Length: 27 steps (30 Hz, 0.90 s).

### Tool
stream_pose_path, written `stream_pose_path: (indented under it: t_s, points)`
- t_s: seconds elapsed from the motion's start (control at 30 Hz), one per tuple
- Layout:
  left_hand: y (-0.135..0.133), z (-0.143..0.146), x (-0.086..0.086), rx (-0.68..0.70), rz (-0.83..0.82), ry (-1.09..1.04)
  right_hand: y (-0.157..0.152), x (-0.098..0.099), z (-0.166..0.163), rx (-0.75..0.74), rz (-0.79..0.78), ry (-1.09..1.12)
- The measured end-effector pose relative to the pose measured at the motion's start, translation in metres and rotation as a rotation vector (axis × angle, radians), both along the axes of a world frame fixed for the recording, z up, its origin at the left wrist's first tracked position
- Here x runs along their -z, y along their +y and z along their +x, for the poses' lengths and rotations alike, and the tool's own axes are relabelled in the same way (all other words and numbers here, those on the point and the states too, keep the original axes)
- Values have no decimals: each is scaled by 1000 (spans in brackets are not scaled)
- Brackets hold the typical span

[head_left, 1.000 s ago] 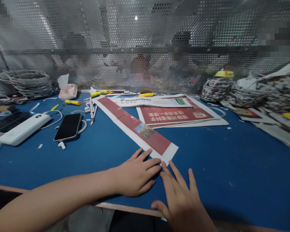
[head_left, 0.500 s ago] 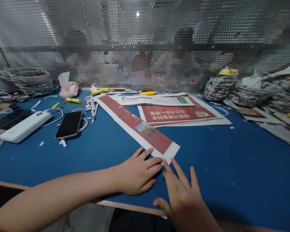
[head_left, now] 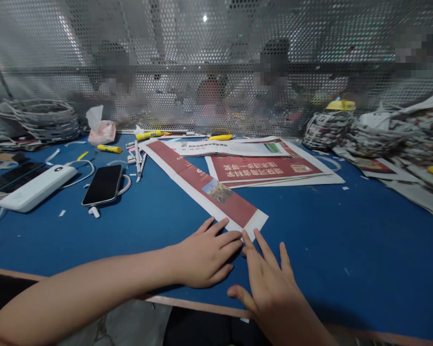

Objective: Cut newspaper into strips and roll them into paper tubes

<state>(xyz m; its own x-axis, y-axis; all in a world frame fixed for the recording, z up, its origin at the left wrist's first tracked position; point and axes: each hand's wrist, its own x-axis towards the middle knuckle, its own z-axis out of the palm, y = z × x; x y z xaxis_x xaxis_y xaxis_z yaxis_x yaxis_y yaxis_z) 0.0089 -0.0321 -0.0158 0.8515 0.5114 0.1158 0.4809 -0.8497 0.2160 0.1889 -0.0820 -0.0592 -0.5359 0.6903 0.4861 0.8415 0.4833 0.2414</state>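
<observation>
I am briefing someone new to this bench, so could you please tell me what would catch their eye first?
Two bare hands, left hand and right hand, lie flat at the near corner of a long red-and-white newspaper strip running diagonally across the blue table. To the left lie a black smartphone and a white power bank; woven newspaper baskets stand far right.

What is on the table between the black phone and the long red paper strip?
Nothing: in the head view only bare blue table lies between the phone and the red paper strip, whose near end both hands touch.
</observation>
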Motion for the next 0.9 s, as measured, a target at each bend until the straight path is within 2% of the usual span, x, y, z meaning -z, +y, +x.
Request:
stream_pose_path:
  t_s: [0.1, 0.53, 0.9]
  points:
    - [0, 0, 0, 2, 12, 4, -2, 1, 2, 22, 2, -12]
    - [0, -1, -1, 6, 6, 5, -22, -7, 3, 58, -170, 15]
    - [-1, 0, -1, 2, -4, 29, -21, -16, -1, 41, -73, -20]
